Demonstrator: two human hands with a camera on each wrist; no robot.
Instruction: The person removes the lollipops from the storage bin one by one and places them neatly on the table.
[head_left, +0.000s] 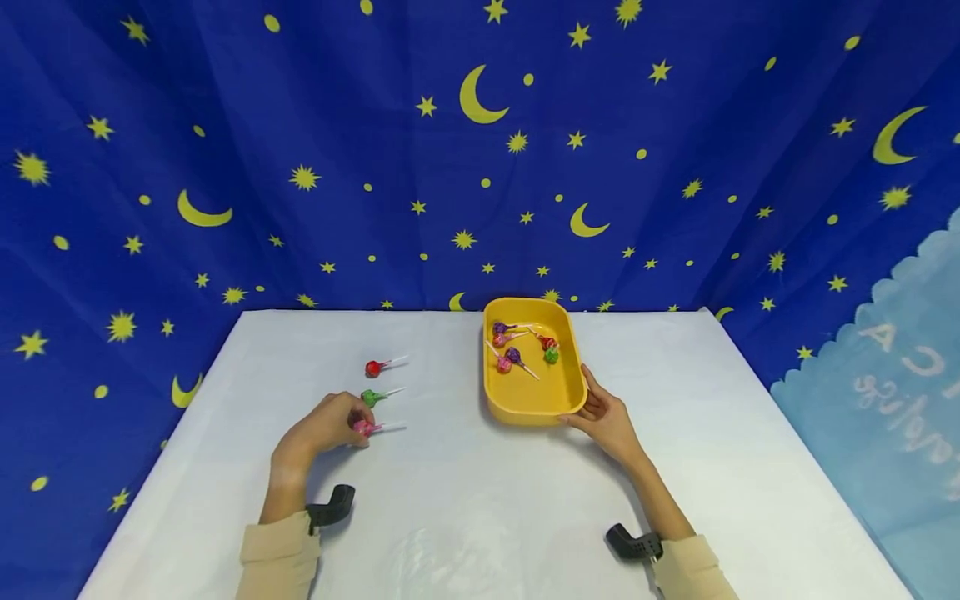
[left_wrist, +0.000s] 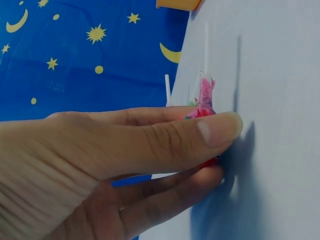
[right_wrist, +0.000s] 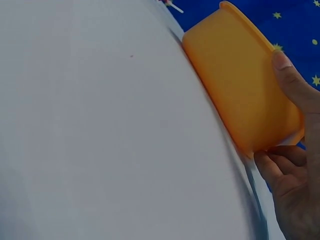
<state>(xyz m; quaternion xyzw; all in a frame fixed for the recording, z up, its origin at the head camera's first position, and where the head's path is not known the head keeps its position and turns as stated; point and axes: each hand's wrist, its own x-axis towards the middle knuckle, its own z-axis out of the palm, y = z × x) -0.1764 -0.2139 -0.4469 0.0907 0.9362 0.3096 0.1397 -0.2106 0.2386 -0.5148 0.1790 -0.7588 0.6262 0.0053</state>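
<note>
- A white-covered worktop (head_left: 465, 500) spreads before us, with a person's two hands busy over it.
- Nearest us, beige sleeves (head_left: 277, 550) and black wrist cameras (head_left: 333, 504) line the near side.
- The left hand (head_left: 322, 427) pinches a pink lollipop (head_left: 364, 427) by its wrapped head, on the left of the worktop; we cannot tell whether the sweet touches the surface.
- Just beyond, a green lollipop (head_left: 370, 398) and then a red lollipop (head_left: 373, 368) lie apart, sticks pointing right, neither held.
- The right hand (head_left: 607, 421) grips the near right corner of a yellow tub (head_left: 525, 412) toward the far edge.
- Inside the tub we count six lollipops (head_left: 513, 356), in purple, pink, red and green. With three others outside it, we judge the work past halfway; the green and red ones await handling.
- At right, a light blue panel (head_left: 832, 417) carries pale slanted lettering. We pick out an "A" and a "C", little else; no brand can be read on the wrappers.
- Behind everything hangs a dark blue cloth (head_left: 360, 108) printed with yellow moons and stars.
</note>
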